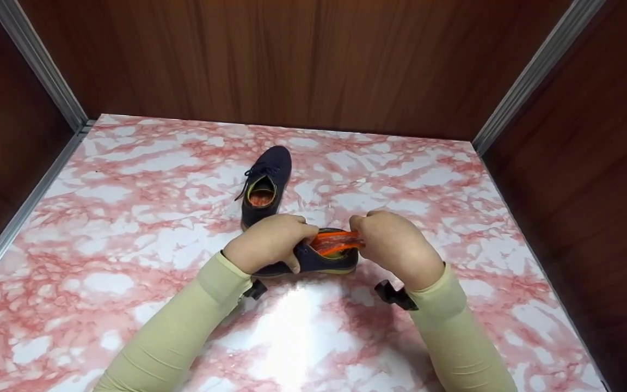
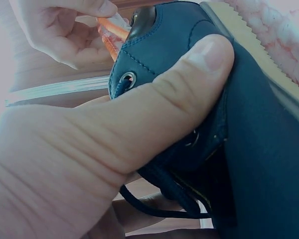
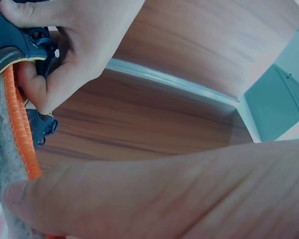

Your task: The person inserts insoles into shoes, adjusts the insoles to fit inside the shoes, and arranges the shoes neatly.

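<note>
A dark navy lace-up shoe (image 1: 327, 264) lies sideways near the middle of the table, its toe toward the left. My left hand (image 1: 270, 242) grips it around the lace area, the thumb (image 2: 189, 64) pressed along the side by the eyelets. Out of the shoe's opening slants an insole (image 1: 338, 240) with an orange edge and a grey fuzzy face (image 3: 7, 134). My right hand (image 1: 398, 249) pinches the insole's heel end between thumb and fingers, close above the shoe's heel. The front of the insole is hidden inside the shoe.
A matching navy shoe (image 1: 278, 163) stands just behind, toe pointing away, with an orange-red lining showing in its opening. The table (image 1: 155, 190) has a pink and white marbled top. Brown wood panels (image 1: 270, 60) with metal edge strips enclose it at the back and sides.
</note>
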`<act>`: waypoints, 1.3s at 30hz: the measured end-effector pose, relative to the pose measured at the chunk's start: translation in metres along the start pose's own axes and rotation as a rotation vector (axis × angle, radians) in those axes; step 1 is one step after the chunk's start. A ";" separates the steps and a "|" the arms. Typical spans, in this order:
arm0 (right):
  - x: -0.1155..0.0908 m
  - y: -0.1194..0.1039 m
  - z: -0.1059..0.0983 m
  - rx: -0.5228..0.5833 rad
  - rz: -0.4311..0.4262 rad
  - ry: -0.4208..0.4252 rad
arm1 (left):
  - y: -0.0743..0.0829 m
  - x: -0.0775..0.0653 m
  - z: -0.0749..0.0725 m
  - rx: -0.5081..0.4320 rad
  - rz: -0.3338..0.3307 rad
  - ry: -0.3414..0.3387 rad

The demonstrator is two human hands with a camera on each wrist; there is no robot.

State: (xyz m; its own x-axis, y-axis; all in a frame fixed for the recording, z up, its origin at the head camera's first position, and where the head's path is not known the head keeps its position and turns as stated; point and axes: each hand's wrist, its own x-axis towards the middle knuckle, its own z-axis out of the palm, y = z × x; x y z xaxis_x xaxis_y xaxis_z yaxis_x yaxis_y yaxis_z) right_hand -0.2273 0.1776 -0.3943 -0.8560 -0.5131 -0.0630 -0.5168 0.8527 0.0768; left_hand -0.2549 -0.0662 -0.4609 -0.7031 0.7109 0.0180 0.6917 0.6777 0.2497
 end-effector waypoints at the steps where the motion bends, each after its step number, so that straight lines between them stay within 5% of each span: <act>1: 0.000 0.000 0.000 -0.002 -0.001 0.002 | 0.000 0.000 0.000 -0.001 0.001 0.002; 13: 0.001 -0.003 -0.005 0.004 0.151 -0.069 | -0.002 0.000 0.003 0.008 0.022 0.026; 39: 0.003 -0.005 0.001 -0.012 0.019 -0.043 | -0.002 0.000 0.002 0.013 0.014 0.023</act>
State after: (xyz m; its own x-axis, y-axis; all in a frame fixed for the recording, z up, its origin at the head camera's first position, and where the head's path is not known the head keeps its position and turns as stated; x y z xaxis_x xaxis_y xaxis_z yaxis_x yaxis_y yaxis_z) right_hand -0.2270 0.1718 -0.3960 -0.8643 -0.4921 -0.1045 -0.5010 0.8607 0.0905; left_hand -0.2557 -0.0673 -0.4633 -0.6967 0.7160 0.0434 0.7034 0.6701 0.2371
